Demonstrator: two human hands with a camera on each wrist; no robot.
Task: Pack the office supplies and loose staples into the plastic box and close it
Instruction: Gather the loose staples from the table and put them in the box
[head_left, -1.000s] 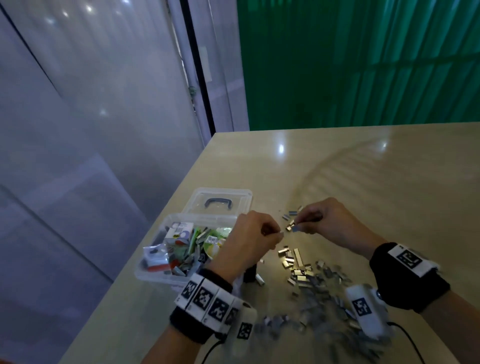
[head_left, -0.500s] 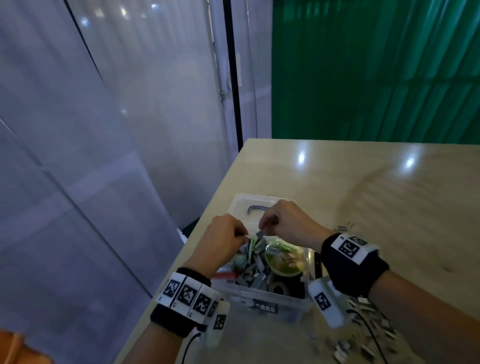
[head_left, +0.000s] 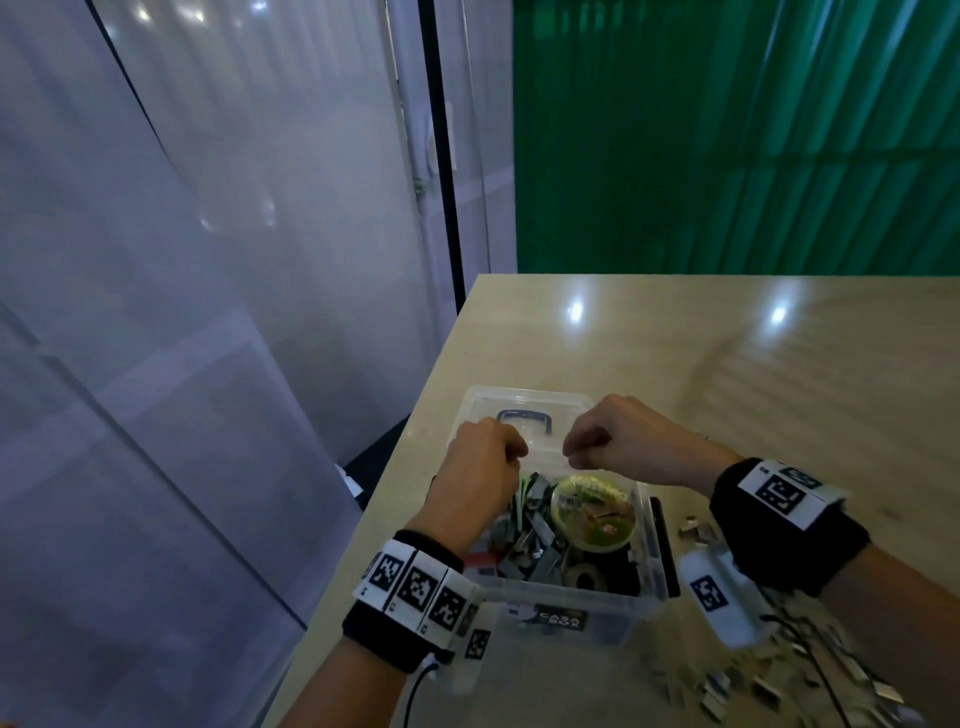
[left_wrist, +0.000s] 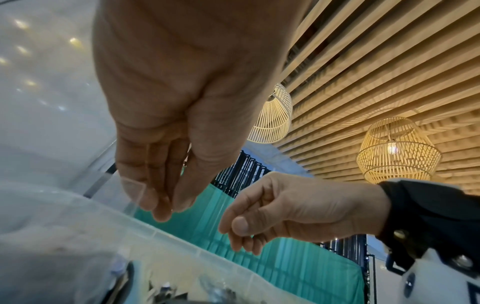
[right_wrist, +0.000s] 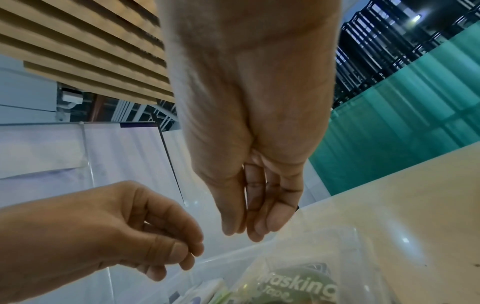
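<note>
Head view: one clear plastic box (head_left: 566, 597) sits near the table's (head_left: 727, 353) left edge, open, its single lid (head_left: 524, 405) lying flat just beyond it at 12 o'clock. Both hands hover over the box's far rim. The left hand (head_left: 480, 467) and right hand (head_left: 623, 441) each show a narrow grip, fingertips drawn together; whether either pinches a staple cannot be told from here. Inside the box lie one round masking tape pack (head_left: 592, 514), one dark tape roll (head_left: 587, 577), and a heap of grey staple strips too many to count. The loose staples (head_left: 810, 680) still to pack lie on the table at 4 o'clock from the box, well apart from both grips; the right hand is the nearer one, so the next reach likely belongs to it. The strips point every way, with no common long axis.

Left wrist view: the left hand (left_wrist: 166, 144) hangs with fingers straight and pressed together, thumb touching them; nothing visible between them. The right hand (left_wrist: 280, 214) is at 4 o'clock, loosely curled, seemingly empty.

Right wrist view: the right hand (right_wrist: 249, 164) hangs fingers down, closed together, nothing showing. The left hand (right_wrist: 124, 230) sits at 8 o'clock, thumb against forefinger. The masking tape pack (right_wrist: 293, 288) lies directly below, at 6 o'clock.
</note>
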